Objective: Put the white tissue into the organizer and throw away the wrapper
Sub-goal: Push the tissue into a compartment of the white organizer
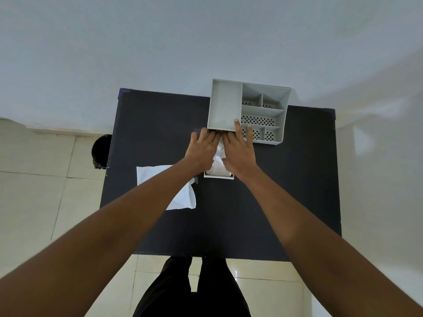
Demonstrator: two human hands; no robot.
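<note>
A grey organizer with several compartments stands at the back of the black table. Its low drawer is pulled out toward me, and the white tissue lies in it. My left hand and my right hand rest flat on the tissue, side by side, fingers spread. The left fingertips reach the drawer slot under the organizer, and the right fingers lie over the organizer's front edge. The white wrapper lies flat on the table to the left, partly hidden by my left forearm.
A black bin stands on the tiled floor by the table's left edge. A pale wall rises behind the table. My legs in dark trousers are at the table's near edge.
</note>
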